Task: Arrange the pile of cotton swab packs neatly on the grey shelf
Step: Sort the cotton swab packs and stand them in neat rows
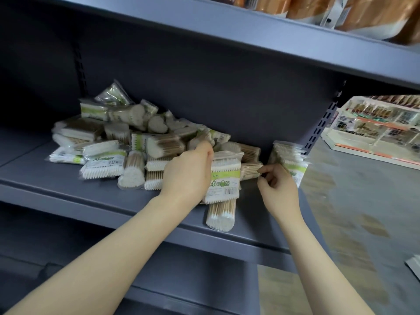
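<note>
Cotton swab packs point(127, 144) are heaped along the grey shelf point(68, 192) towards its back. One green-labelled pack point(223, 178) is gripped by the left hand point(188, 171). Right hand point(278, 185) fingers are loosely curled; any hold cannot be told. Packs are judged light, crinkly, slippery; best pinched across the flat sides.

Your left hand point(187, 171) covers the left side of the labelled pack point(223, 180) you hold upright, and its fingers are out of sight behind that pack. The printing on its label is too blurred for you to read. The stack of packs point(287, 161) at the right end of the grey shelf point(113, 196) is smeared by motion, so you cannot count it. Your right hand point(280, 188) hides its lower edge. The brown packages point(318, 7) on the upper shelf are cut off by the top edge.
</note>
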Motion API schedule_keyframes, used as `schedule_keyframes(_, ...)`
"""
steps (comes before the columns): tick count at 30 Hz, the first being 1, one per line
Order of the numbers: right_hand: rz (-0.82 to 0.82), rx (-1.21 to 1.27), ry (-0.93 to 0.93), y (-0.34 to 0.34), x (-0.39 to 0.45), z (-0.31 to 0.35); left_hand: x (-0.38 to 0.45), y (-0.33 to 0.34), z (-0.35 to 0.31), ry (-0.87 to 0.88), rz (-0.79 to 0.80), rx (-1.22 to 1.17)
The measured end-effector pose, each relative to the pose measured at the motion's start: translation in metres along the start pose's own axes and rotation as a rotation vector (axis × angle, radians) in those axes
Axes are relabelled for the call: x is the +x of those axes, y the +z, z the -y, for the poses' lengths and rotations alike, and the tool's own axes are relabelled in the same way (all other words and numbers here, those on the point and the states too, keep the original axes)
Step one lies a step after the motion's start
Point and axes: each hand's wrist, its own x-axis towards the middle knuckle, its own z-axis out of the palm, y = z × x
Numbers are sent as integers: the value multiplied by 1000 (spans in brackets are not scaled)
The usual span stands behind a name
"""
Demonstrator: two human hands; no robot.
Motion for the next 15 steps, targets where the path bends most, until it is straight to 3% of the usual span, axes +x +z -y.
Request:
schedule_keyframes(9,97,131,78,-33,-17,-29,0,33,-36,-25,37,-200)
schedule_keyframes(15,159,222,110,-58,-27,-51,8,59,-54,2,34,-202)
